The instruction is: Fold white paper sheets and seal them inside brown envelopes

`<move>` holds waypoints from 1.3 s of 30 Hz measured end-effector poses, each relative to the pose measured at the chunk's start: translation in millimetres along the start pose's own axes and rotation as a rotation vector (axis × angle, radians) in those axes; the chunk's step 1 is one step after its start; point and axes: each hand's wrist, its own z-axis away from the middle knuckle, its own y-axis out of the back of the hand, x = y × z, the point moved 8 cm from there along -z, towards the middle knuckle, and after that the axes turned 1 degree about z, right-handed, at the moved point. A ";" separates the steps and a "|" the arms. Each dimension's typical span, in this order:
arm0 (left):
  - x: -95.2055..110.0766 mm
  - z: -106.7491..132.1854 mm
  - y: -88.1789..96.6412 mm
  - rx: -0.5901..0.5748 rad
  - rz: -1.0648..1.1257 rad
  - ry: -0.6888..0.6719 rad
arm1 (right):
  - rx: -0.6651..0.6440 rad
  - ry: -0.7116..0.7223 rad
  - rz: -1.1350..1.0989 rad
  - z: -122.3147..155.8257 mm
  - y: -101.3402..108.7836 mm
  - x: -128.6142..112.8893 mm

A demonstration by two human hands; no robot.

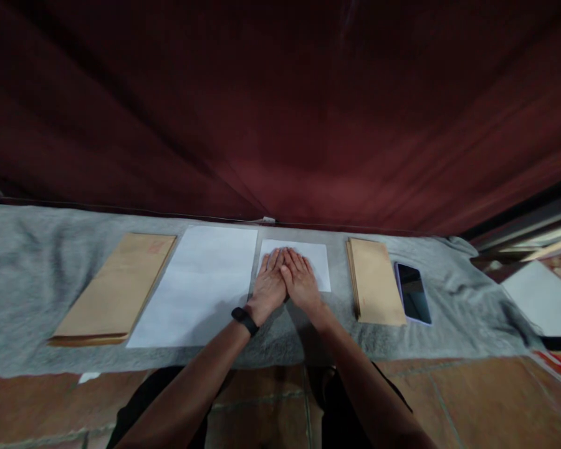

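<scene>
Both my hands lie flat, side by side and touching, on a small white sheet of paper point(318, 262) that may be folded. My left hand point(270, 284), with a black band on its wrist, covers the sheet's left part. My right hand point(302, 280) presses on its middle, fingers stretched forward. Just left of the hands is a larger stack of white paper point(201, 280). Farther left lies a stack of large brown envelopes point(115, 284). To the right of the hands sits a stack of smaller brown envelopes point(378, 280).
A phone point(414, 293) with a dark screen lies beside the smaller envelopes. Grey cloth point(467, 312) covers the low surface, wrinkled at the right. A dark red curtain point(280, 112) hangs behind it. Brown floor tiles point(486, 399) run along the front, with a white scrap point(88, 376) at left.
</scene>
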 end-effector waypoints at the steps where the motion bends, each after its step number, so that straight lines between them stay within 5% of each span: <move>1: -0.1 0.0 0.2 -0.001 -0.009 0.005 | 0.000 -0.012 0.017 0.4 -0.3 1.1; 23: -24.1 0.7 4.3 0.070 0.009 0.261 | 0.157 -0.194 0.207 27.5 16.8 76.1; 29: -28.7 -1.7 6.4 0.103 0.007 0.312 | 0.101 -0.313 0.261 34.2 26.0 84.2; 34: 1.6 6.9 21.4 0.164 0.025 0.184 | 0.093 -0.289 0.136 29.8 41.3 60.4; 39: 45.6 43.0 6.7 0.131 0.072 -0.086 | -0.012 -0.068 -0.137 46.7 30.2 0.6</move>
